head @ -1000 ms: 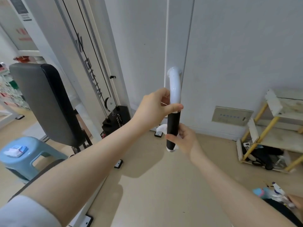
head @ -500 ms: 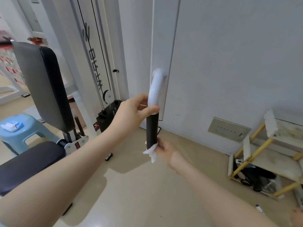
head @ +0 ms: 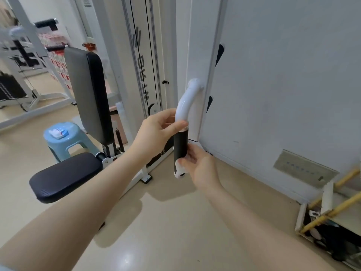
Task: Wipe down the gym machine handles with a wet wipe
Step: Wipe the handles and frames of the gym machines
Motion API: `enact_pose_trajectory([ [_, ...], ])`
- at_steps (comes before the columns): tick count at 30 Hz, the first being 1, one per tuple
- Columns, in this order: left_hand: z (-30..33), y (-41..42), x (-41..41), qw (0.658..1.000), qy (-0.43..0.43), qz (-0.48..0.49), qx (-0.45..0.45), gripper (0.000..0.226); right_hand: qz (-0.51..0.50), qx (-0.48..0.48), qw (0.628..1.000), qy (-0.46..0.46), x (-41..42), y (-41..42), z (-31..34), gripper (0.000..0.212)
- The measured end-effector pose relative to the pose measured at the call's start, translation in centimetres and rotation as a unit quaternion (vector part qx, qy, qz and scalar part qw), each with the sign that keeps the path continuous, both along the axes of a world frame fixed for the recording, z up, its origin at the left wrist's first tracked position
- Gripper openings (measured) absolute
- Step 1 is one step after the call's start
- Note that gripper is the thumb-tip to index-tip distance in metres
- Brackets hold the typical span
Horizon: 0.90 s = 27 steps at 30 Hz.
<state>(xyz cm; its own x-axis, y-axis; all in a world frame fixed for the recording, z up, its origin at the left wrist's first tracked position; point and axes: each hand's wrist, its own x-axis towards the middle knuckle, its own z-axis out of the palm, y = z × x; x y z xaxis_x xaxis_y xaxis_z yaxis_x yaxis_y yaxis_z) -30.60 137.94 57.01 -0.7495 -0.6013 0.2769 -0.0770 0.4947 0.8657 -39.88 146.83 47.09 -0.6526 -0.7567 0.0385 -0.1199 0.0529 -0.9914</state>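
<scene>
Handle: the machine handle (head: 182, 122) hung upright at the centre of the view, a glossy white curved tube bending down from the white upright post (head: 201, 55) at 12 o'clock into a black foam grip (head: 180, 145).
Left hand: the left hand (head: 156, 130) came in from 8 o'clock and gripped the handle where the white tube met the black grip, thumb laid across the front and fingers curled round the back.
Right hand: the right hand (head: 197, 163) came in from 5 o'clock and was clamped round the bottom of the black grip, pressing the wet wipe against it.
Wipe: the wet wipe (head: 179, 169) showed as a crumpled white wad at the grip's lower end, between the fingers and the foam, a little of it poking out below the end cap.
Seat: a black padded seat (head: 64, 177) lay at 9 o'clock, with its grey and black backrest (head: 88, 94) standing upright above it at 10 o'clock.
Stool: a light blue plastic stool (head: 64, 141) stood behind the seat at 9 o'clock, with a small blue and white packet (head: 58, 132) lying on top.
Cable column: the white cable column (head: 144, 55) with black cables rose at 11 o'clock, just left of the post.
Wall: a grey wall (head: 283, 75) filled 1 to 3 o'clock, with a panel (head: 304, 169) set low in it.
Rack: a wooden rack (head: 332, 212) with yellow bars sat on the floor at 4 o'clock.
</scene>
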Motion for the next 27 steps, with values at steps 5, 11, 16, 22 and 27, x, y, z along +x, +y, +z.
enact_pose_trajectory([
  [5,0.2,-0.2,-0.1,1.000,-0.007,-0.020,0.021,0.019,0.012,0.044,0.998,0.045,0.8,1.4,-2.5,0.029],
  [11,0.4,-0.2,-0.4,0.998,-0.007,-0.037,0.048,0.016,-0.081,-0.120,0.950,0.278,-0.4,2.3,1.5,0.006],
  [16,1.7,-0.4,-0.5,0.994,-0.059,-0.062,0.075,0.020,0.041,-0.208,0.600,0.772,-2.8,1.3,3.7,0.015],
  [22,2.8,-0.8,-0.7,0.986,-0.146,-0.076,0.025,0.024,0.149,-0.037,0.305,0.940,-4.8,1.8,1.1,0.035],
  [27,3.1,-0.6,-0.8,0.984,-0.143,-0.096,0.053,0.023,0.052,0.054,0.309,0.948,-3.6,-0.2,5.0,0.019],
])
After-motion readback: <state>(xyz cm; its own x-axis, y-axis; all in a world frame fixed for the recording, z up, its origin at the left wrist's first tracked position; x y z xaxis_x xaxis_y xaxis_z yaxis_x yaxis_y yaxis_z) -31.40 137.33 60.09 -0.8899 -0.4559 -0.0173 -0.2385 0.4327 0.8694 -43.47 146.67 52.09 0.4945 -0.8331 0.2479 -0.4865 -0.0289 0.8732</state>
